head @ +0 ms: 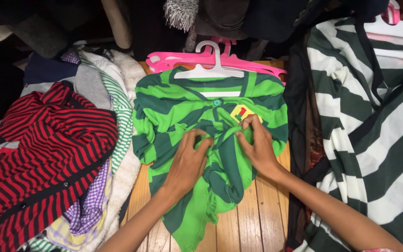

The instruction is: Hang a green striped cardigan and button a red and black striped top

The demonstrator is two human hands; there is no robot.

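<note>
A green shirt with darker green stripes (173, 109) lies on a wooden surface (257, 214), hung on a white plastic hanger (213, 69). A small yellow and red patch (240, 112) sits on its chest. My left hand (188, 161) pinches the shirt's front placket near the middle. My right hand (257, 142) grips the same placket from the other side, just below the patch. A green button (217, 102) shows above both hands.
Pink hangers (173, 60) lie under the white one. A red and black striped garment (43, 149) tops a pile of clothes at left. A dark green and white striped garment (374, 126) covers the right. Dark clothes hang at the back.
</note>
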